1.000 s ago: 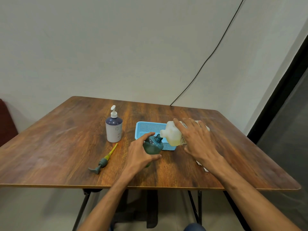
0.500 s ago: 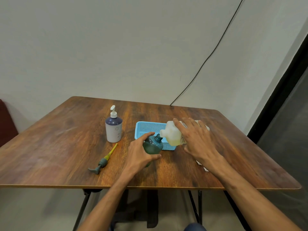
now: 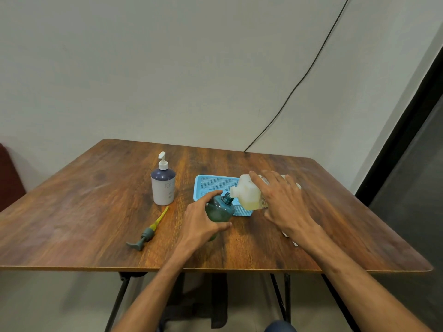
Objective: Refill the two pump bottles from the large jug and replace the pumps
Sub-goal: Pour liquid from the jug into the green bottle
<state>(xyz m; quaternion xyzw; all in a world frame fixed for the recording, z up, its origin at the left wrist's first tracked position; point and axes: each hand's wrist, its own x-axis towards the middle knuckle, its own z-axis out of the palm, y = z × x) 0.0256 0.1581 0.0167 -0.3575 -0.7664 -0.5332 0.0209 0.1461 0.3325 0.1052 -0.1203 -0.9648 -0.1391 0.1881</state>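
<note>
My left hand [image 3: 201,224] grips a dark green bottle [image 3: 220,208] with no pump, standing near the table's middle. My right hand [image 3: 282,202] holds a large pale jug [image 3: 249,195] tipped on its side, spout right at the green bottle's open neck; yellowish liquid fills its lower part. The green bottle's pump [image 3: 147,232], grey head and yellow tube, lies flat on the table to the left. A white-and-navy pump bottle [image 3: 163,184] stands upright further left with its white pump fitted.
A light blue mesh basket [image 3: 211,185] sits just behind the green bottle. The wooden table [image 3: 84,212] ends close to me at its front edge. A black cable runs down the wall behind. Something white lies under my right wrist.
</note>
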